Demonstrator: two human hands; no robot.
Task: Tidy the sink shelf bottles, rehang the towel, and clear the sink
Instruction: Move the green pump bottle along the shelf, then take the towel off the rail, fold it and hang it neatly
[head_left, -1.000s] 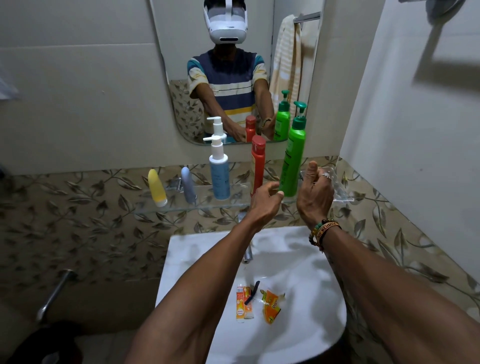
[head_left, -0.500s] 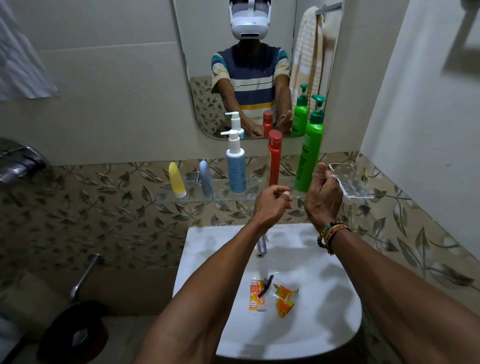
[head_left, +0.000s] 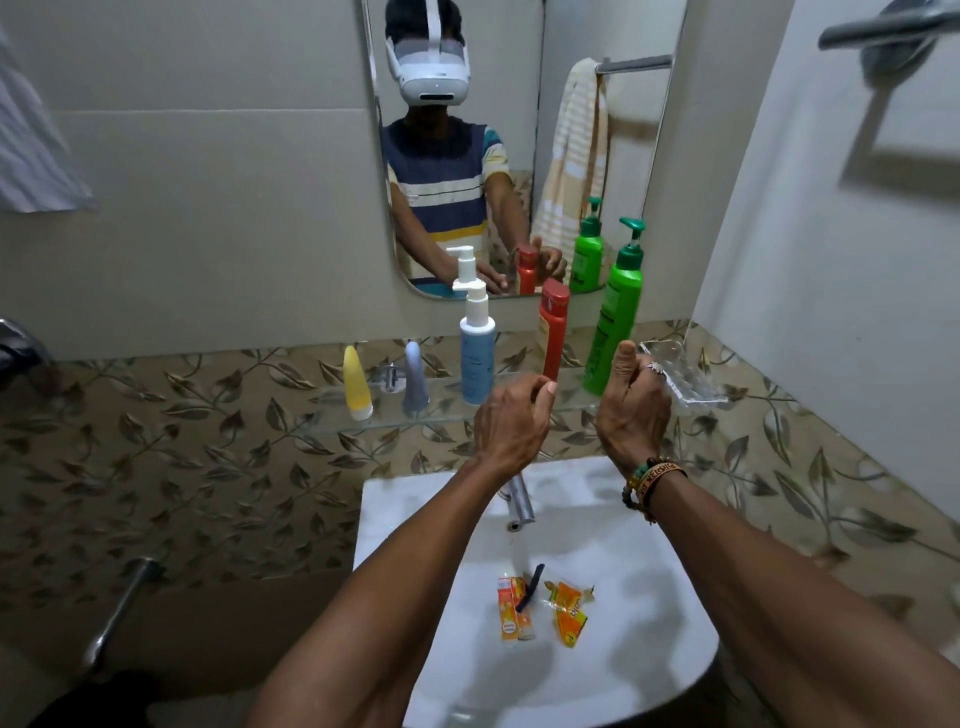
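Head view: the tall red plastic bottle (head_left: 553, 332) stands upright on the clear glass shelf (head_left: 384, 415). It is between the pale-blue pump bottle with a white head (head_left: 477, 358) on its left and the green pump bottle (head_left: 613, 322) on its right, near both. Farther left on that shelf stand a yellow tube (head_left: 356, 384) and a grey tube (head_left: 415, 379).

The left hand (head_left: 511, 426) hovers in front of the red bottle's foot with fingers curled; whether it pinches the bottle I cannot tell. The right hand (head_left: 631, 410), thumb up, appears to grip a clear ridged plastic tray (head_left: 685, 376) by its near edge, tilted at the shelf's right end.

To do this step well, I would take the red bottle low on its body, since it is slim and tall and would likely tip into its neighbours. Sliding it on the slick glass looks safer than lifting it. Setting the tray down flat first would free a hand.

Below, orange sachets (head_left: 511, 613) lie in the white sink (head_left: 649, 571), not yet cleared.
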